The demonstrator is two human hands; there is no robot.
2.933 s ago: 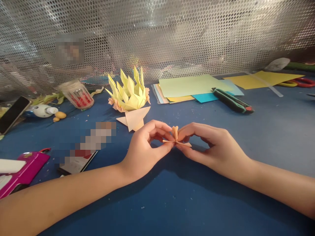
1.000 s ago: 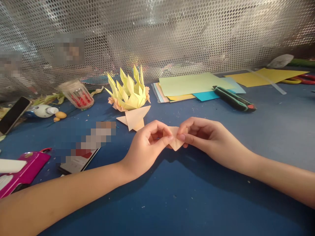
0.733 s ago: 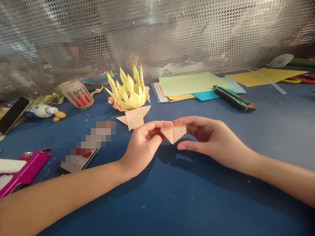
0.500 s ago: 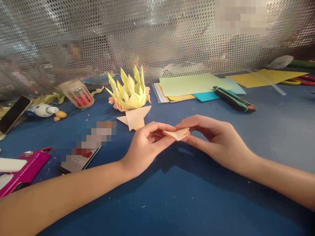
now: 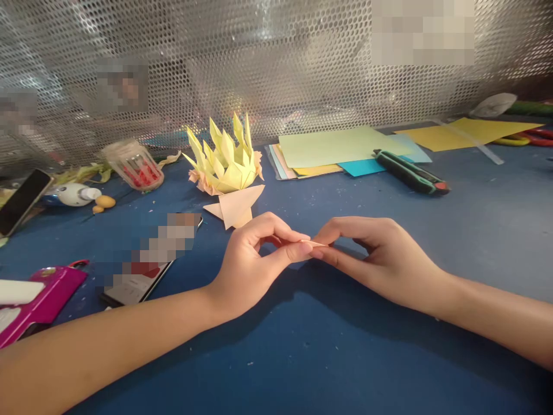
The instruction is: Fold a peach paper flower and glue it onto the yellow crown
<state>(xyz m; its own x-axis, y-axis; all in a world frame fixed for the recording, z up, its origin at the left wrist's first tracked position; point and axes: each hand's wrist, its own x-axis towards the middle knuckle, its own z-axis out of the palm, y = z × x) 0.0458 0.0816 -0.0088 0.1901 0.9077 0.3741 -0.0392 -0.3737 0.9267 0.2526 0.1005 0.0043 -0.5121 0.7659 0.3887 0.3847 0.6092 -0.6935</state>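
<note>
Between my two hands, over the blue table, is a small folded piece of peach paper, mostly hidden by the fingers. My left hand pinches its left end between thumb and fingers. From the other side, my right hand closes thumb and index finger on its right end. Just beyond the left hand lie folded peach paper pieces. Behind them stands a folded paper flower with pointed yellow petals and peach ones around its base.
A stack of coloured paper lies at the back, with a dark green utility knife on its right edge. At left are a phone, a magenta glue gun and a tipped jar. A perforated metal panel rises behind.
The peach paper has been pressed flatter, and less of it shows. My fingertips have come closer together, the right hand shifting slightly down.
</note>
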